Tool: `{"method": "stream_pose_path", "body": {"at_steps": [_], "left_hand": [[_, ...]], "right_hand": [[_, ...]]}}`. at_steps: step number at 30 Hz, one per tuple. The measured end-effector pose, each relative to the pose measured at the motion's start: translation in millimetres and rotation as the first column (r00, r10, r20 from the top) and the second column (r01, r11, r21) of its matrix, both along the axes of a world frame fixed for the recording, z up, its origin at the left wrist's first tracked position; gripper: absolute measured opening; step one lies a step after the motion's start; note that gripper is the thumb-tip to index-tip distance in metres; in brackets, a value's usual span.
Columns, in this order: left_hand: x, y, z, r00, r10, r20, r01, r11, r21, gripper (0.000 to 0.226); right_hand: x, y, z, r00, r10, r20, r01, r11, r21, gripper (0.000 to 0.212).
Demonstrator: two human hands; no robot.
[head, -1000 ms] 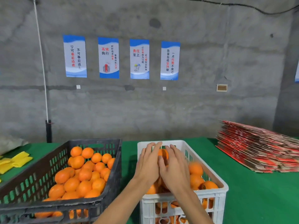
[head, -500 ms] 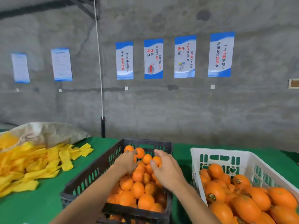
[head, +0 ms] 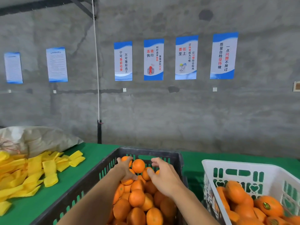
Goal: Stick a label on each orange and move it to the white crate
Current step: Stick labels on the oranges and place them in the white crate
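Both hands in dark crate [head: 103, 169] on green worktop [head: 97, 153]. L hand [head: 125, 170] grip loose, fingers lying on oranges [head: 138, 198]; R hand [head: 164, 176] grip half-curled, empty, just above them. White crate [head: 240, 166] w/ labelled oranges [head: 267, 206] right of R hand.

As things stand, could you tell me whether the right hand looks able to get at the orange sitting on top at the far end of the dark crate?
Probably yes: the right hand hovers just beside the orange, with nothing between them.
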State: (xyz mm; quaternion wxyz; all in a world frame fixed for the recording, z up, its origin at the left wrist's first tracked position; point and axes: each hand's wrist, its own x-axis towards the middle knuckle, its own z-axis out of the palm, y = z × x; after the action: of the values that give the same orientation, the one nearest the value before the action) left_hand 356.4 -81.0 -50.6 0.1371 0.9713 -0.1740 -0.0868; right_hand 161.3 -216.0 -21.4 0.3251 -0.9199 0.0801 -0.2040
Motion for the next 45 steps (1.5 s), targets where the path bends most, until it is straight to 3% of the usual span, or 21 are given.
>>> {"method": "stream_pose_path", "body": {"at_steps": [7, 12, 14, 16, 18, 19, 22, 25, 28, 33, 36, 39, 41, 45], "left_hand": [[-3.1, -18.8, -18.4, 0.997, 0.063, -0.041, -0.066, 0.994, -0.088, 0.101], [-37.3, -11.1, 20.3, 0.998, 0.060, -0.019, -0.061, 0.997, -0.038, 0.110], [-65.2, -2.7, 44.3, 0.998, 0.064, 0.011, -0.062, 0.989, -0.131, 0.092], [-98.5, 3.5, 64.8, 0.998, 0.038, 0.057, -0.021, 0.960, -0.279, 0.051], [-138.3, 6.9, 78.7, 0.998, -0.025, 0.053, 0.048, 0.870, -0.491, 0.013], [-160.6, 9.0, 82.5, 0.997, -0.064, 0.051, 0.082, 0.810, -0.581, 0.004], [-231.0, 15.0, 91.0, 0.984, -0.177, 0.016, 0.123, 0.609, -0.784, 0.007], [-297.4, 13.9, 92.8, 0.975, -0.221, -0.024, 0.080, 0.452, -0.889, 0.020], [-354.0, 12.3, 84.7, 0.966, -0.246, -0.075, 0.013, 0.337, -0.941, 0.028], [-423.0, 24.2, 35.5, 0.946, -0.320, 0.052, 0.129, 0.224, -0.966, 0.042], [-454.3, 37.2, -12.2, 0.942, -0.319, 0.104, 0.193, 0.260, -0.946, 0.060], [-478.4, 50.9, -63.1, 0.947, -0.313, 0.065, 0.185, 0.370, -0.910, 0.062], [-491.1, 55.9, -96.5, 0.949, -0.316, -0.011, 0.138, 0.446, -0.884, 0.054], [-511.9, 57.8, -162.0, 0.956, -0.223, -0.190, -0.059, 0.490, -0.870, 0.052]], "right_hand": [[2.8, -1.0, -5.7, 1.000, 0.002, 0.014, -0.002, 1.000, 0.004, 0.048], [-17.1, 7.3, 3.9, 0.997, -0.031, 0.066, 0.034, 0.998, -0.043, 0.046], [-34.4, 17.3, 7.4, 0.996, -0.020, 0.085, 0.025, 0.998, -0.052, 0.047], [-57.2, 29.5, 10.8, 0.995, 0.001, 0.103, 0.006, 0.998, -0.068, 0.050], [-81.8, 39.6, 15.5, 0.991, 0.016, 0.136, -0.005, 0.997, -0.083, 0.054], [-94.1, 43.4, 17.8, 0.986, 0.018, 0.163, -0.004, 0.996, -0.087, 0.056], [-135.5, 50.0, 25.9, 0.965, 0.001, 0.261, 0.023, 0.996, -0.089, 0.062], [-184.4, 47.7, 27.8, 0.939, -0.035, 0.343, 0.065, 0.995, -0.075, 0.067], [-237.1, 45.5, 17.8, 0.915, -0.073, 0.397, 0.082, 0.997, -0.005, 0.068], [-306.2, 52.4, -15.8, 0.879, -0.047, 0.474, 0.037, 0.999, 0.030, 0.064], [-336.2, 57.7, -52.1, 0.882, -0.028, 0.470, 0.010, 0.999, 0.040, 0.065], [-362.0, 64.0, -102.4, 0.907, -0.005, 0.421, -0.023, 0.998, 0.061, 0.066], [-378.0, 67.0, -136.3, 0.946, -0.001, 0.324, -0.042, 0.991, 0.126, 0.066], [-405.4, 66.2, -191.6, 0.999, -0.041, 0.020, 0.038, 0.988, 0.150, 0.066]]}}
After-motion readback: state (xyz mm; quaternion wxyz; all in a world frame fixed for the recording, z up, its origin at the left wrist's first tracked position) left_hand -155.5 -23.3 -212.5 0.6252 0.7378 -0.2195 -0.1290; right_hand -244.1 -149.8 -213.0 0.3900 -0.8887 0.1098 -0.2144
